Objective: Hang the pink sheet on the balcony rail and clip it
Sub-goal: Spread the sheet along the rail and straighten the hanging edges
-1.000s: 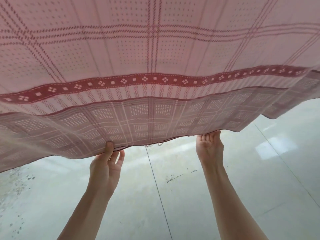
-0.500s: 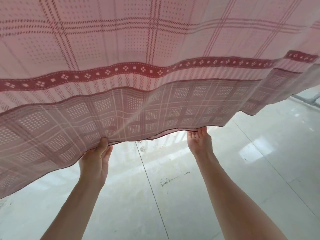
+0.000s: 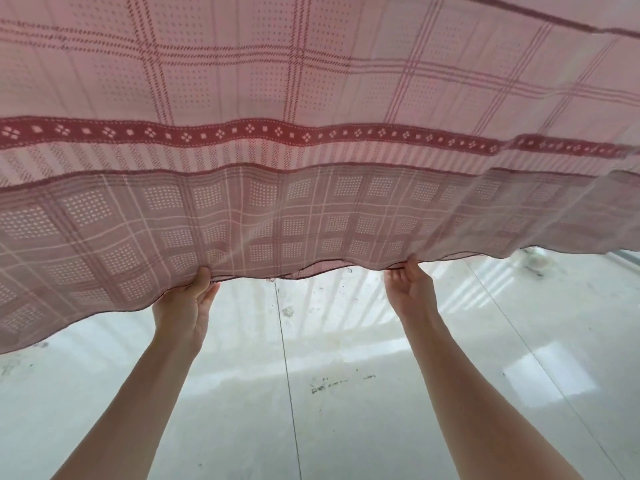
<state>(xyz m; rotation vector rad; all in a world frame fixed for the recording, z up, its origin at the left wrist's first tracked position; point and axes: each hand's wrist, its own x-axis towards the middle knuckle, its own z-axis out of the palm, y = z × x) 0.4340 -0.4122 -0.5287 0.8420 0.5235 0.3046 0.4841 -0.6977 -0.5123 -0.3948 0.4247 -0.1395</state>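
The pink sheet (image 3: 311, 98), woven with a check pattern and a dark red diamond band, spreads across the whole upper part of the view. Its near hem hangs in a wavy line. My left hand (image 3: 185, 306) pinches that hem left of centre, thumb on the near side. My right hand (image 3: 412, 289) grips the hem right of centre, with the fingertips tucked behind the cloth. Both arms reach forward and up. The balcony rail is hidden behind the sheet, and no clips are in view.
Pale glossy floor tiles (image 3: 346, 410) with a dark grout line and some dirt marks lie below my arms. Striped shadows of bars fall on the floor. A small whitish object (image 3: 536, 260) sits on the floor at the far right.
My hands have moved apart along the hem, so the sheet is spread wider. The view has tilted and the far right floor shows more.
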